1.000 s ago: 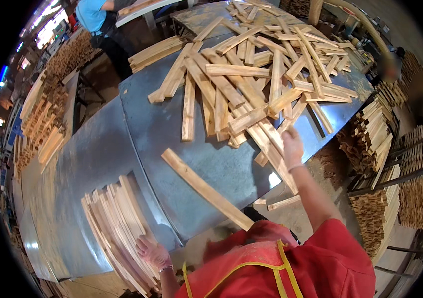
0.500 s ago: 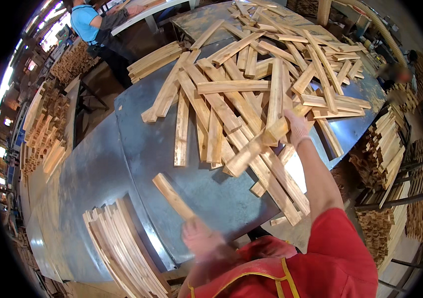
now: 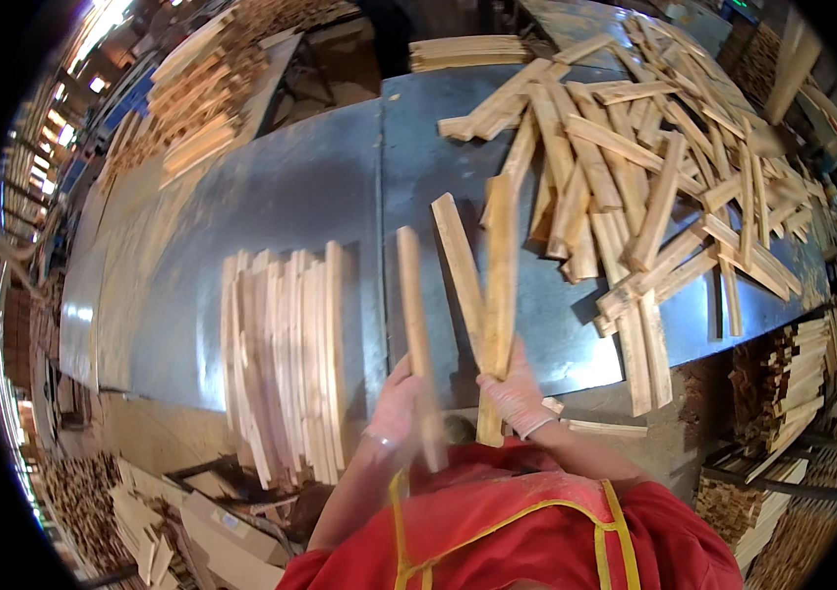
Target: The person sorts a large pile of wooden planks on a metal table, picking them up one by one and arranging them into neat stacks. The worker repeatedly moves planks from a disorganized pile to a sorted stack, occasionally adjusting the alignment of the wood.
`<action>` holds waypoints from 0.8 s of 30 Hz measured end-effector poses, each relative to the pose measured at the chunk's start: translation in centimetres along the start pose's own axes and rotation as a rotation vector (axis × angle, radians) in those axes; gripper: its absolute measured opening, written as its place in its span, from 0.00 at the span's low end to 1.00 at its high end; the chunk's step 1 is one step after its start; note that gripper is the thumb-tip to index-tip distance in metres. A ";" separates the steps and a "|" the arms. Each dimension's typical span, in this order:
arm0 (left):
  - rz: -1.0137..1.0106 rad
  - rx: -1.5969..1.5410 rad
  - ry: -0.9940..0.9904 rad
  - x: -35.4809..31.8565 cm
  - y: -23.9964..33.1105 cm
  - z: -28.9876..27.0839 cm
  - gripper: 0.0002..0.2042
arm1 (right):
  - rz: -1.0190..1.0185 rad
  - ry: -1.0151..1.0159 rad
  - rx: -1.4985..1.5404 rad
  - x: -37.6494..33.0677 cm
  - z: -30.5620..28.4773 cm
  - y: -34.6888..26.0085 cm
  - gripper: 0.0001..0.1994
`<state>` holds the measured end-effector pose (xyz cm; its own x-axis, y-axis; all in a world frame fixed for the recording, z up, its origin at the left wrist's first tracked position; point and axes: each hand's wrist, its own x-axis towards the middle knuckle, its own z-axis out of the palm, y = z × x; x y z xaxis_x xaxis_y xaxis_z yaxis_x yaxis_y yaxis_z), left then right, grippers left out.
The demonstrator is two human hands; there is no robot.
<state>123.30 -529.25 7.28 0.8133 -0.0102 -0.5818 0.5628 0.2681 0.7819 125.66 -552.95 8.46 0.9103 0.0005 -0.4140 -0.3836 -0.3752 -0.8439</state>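
My left hand [image 3: 397,401] is closed around a narrow wooden slat [image 3: 413,305], held nearly upright in the picture and blurred at its near end. Close by on the right, my right hand [image 3: 514,395] grips another wooden slat [image 3: 500,265] near its lower end. A second slat [image 3: 458,261] runs under that one in a narrow V; whether my right fingers hold it too I cannot tell. Left of my left hand, a row of slats [image 3: 286,344] stands side by side at the table's near edge. A loose heap of slats [image 3: 625,157] covers the table's right part.
The metal-topped table [image 3: 192,256] has a seam down its middle and sawdust on its left part. A neat slat stack [image 3: 467,52] sits beyond its far edge. More stacked wood [image 3: 204,88] stands far left, and racks of wood [image 3: 797,379] are at the right.
My view has swung left. My right hand has come back from the heap with a slat, close to my left hand. The left hand's slat has turned more upright.
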 end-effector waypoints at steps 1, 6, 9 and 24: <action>-0.046 0.202 0.053 0.4 -0.1 0.1 0.30 | -0.016 -0.090 -0.178 -1.0 2.1 -0.1 0.50; 0.071 1.108 0.430 -0.3 2.0 2.2 0.44 | -0.402 -0.446 -0.407 -4.2 9.7 0.5 0.44; 0.201 1.298 0.409 0.8 1.3 1.1 0.42 | -0.150 -0.762 -0.303 -3.4 7.8 -1.1 0.35; 0.339 1.606 0.755 1.6 0.8 -1.3 0.45 | 0.140 0.981 -0.322 23.4 -32.8 0.8 0.43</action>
<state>124.84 -527.80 6.72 0.9337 0.3571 0.0250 0.3560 -0.9336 0.0400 151.79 -583.66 9.27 0.6430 -0.7617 0.0802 -0.5668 -0.5436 -0.6190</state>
